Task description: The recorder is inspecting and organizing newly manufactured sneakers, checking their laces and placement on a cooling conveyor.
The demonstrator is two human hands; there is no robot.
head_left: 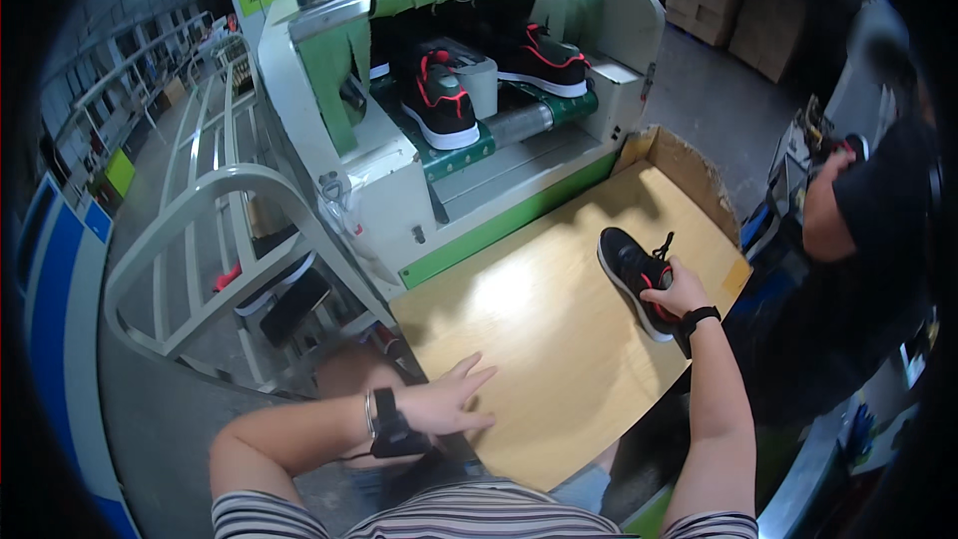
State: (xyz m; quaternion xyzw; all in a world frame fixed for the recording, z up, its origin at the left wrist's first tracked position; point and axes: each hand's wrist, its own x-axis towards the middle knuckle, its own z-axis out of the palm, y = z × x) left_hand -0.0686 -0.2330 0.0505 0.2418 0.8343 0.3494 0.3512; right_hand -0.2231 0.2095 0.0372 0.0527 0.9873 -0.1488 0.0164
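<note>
Head view, and dominating it is the white-and-green machine [377, 210], its mouth facing the wearer. Left of the machine stands a pale metal rack [284, 172]; right of the machine, a co-worker in dark clothing [883, 195]. Directly in front of the machine, on the wearer's side, lies the wood-toned surface [539, 369], with a cardboard edge [694, 165] along the side just right of the machine's mouth. Inside that mouth runs a green belt [574, 108] carrying two black shoes with red trim, the near shoe [439, 105] and the far shoe [554, 68].

Now the one that matters: the held shoe [623, 265], out in front of the machine toward the right, apparently resting on the surface. The right hand [685, 291] has it around the collar, thumb on this side; the other fingers are partly hidden. And the left hand [444, 407]? Nothing in it, fingers spread wide, near the surface's left edge; contact I can't call.

Trouble spots! The near shoe sits right at the belt's lip; should the belt advance, it could tumble off. A loosened right-hand hold might let the heel slide off the surface's edge, and that upright lace [665, 246] could snag.
</note>
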